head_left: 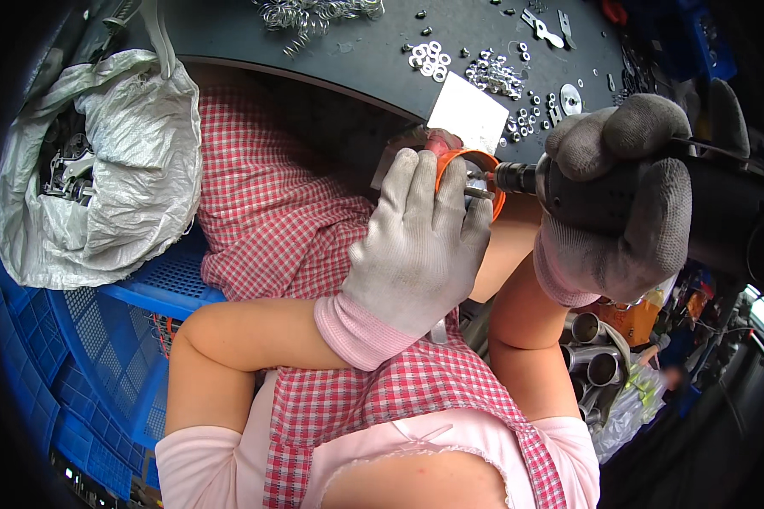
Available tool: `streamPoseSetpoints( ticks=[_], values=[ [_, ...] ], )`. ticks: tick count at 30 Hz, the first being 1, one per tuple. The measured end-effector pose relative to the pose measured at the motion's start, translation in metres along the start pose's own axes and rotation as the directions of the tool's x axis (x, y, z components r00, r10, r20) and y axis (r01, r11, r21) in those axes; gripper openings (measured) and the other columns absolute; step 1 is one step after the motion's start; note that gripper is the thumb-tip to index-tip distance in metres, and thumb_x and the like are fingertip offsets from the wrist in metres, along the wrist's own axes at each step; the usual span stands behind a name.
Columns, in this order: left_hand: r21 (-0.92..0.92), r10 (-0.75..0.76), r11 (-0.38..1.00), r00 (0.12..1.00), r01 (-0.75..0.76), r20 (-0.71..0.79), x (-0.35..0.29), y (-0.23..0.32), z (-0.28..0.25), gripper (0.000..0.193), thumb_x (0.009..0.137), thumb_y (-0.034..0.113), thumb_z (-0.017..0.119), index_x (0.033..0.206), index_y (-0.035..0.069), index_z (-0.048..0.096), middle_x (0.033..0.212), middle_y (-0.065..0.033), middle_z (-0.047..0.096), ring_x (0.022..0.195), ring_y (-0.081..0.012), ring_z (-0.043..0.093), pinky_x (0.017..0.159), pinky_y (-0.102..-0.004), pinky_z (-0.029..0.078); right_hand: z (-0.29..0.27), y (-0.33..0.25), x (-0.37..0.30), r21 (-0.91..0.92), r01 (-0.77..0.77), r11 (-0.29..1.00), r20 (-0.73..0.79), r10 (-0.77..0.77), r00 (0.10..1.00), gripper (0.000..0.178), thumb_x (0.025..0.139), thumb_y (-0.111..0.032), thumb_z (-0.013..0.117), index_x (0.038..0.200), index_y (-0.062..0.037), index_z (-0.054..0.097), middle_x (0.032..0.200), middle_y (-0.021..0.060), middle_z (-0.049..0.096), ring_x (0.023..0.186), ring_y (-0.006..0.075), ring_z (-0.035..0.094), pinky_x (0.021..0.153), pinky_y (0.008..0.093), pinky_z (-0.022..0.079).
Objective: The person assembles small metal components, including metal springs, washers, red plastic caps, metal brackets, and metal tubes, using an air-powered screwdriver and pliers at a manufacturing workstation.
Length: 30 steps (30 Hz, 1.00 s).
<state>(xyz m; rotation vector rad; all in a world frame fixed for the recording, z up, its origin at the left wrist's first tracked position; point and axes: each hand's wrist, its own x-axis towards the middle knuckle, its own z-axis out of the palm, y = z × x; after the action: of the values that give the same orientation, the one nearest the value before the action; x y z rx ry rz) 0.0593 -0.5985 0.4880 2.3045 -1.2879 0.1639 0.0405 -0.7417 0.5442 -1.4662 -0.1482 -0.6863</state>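
Observation:
My left hand [420, 237], in a grey glove with a pink cuff, is closed around a round part with an orange rim [483, 156]. Its fingers cover much of the part, and a short metal pin or handle [479, 192] shows beside the fingertips. My right hand [624, 199], gloved alike, grips the black body of a power screwdriver [721, 204]. The driver's ribbed nose [516, 177] points left and meets the orange-rimmed part or lies very close to it. What lies inside the ring is mostly hidden.
On the dark tabletop [356, 72] lie a pile of springs [301, 17], washers [429, 60], small metal fittings [494, 75] and a white card [467, 110]. A white woven sack [136, 161] of metal parts stands left above blue crates [102, 339]. Metal tubes [603, 369] lie lower right.

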Motion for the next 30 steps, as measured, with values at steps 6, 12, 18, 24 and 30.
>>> streamPoseSetpoints(
  ticks=[6,12,18,24,30],
  values=[
    [-0.133,-0.150,0.981,0.987,0.142,-0.054,0.005,-0.001,-0.001,0.027,0.075,0.023,0.069,0.102,0.019,0.064,0.112,-0.0118,0.055,0.105,-0.0351,0.054,0.068,-0.0351,0.055,0.006,0.000,-0.005,0.243,-0.015,0.970,-0.220,0.070,0.973,0.045,0.089,-0.024,0.048,0.122,0.0049,0.040,0.099,0.0196,0.054,0.071,0.0215,0.059,0.050,0.0319,0.051],
    [0.039,0.187,0.982,0.982,-0.187,0.010,0.008,-0.012,-0.009,0.029,0.074,0.022,0.068,0.102,0.018,0.064,0.110,-0.0105,0.057,0.105,-0.0342,0.053,0.086,-0.0430,0.049,-0.005,-0.039,-0.010,0.098,0.007,0.995,-0.185,0.011,0.983,0.052,0.089,-0.030,0.046,0.126,0.0031,0.033,0.085,0.0154,0.055,0.065,0.0179,0.050,0.050,0.0248,0.042],
    [-0.266,0.287,0.907,0.942,-0.325,-0.173,0.042,-0.031,-0.040,0.027,0.074,0.024,0.070,0.097,0.011,0.065,0.101,-0.0098,0.061,0.100,-0.0300,0.056,0.095,-0.0493,0.039,-0.031,-0.058,-0.050,0.008,0.270,0.963,-0.463,-0.236,0.854,0.056,0.091,-0.024,0.046,0.139,-0.0029,0.027,0.107,0.0217,0.055,0.062,0.0187,0.054,0.044,0.0295,0.047],
    [0.011,0.327,0.945,0.941,-0.327,-0.086,0.134,-0.082,0.013,0.023,0.077,0.013,0.066,0.099,0.014,0.066,0.097,-0.0032,0.062,0.099,-0.0252,0.056,0.090,-0.0393,0.042,-0.047,-0.036,-0.084,0.203,0.296,0.933,-0.542,-0.145,0.828,0.055,0.091,-0.016,0.046,0.141,-0.0057,0.023,0.109,0.0225,0.054,0.066,0.0207,0.059,0.052,0.0314,0.049],
    [0.127,0.409,0.899,0.907,-0.420,0.101,0.154,-0.077,0.032,0.005,0.070,0.013,0.070,0.074,0.012,0.068,0.090,-0.0004,0.062,0.095,-0.0198,0.056,0.094,-0.0375,0.040,-0.061,-0.029,-0.104,0.171,0.338,0.925,-0.655,-0.149,0.740,0.059,0.090,-0.008,0.049,0.142,-0.0071,0.021,0.113,0.0214,0.054,0.069,0.0207,0.060,0.061,0.0325,0.049]
  ],
)
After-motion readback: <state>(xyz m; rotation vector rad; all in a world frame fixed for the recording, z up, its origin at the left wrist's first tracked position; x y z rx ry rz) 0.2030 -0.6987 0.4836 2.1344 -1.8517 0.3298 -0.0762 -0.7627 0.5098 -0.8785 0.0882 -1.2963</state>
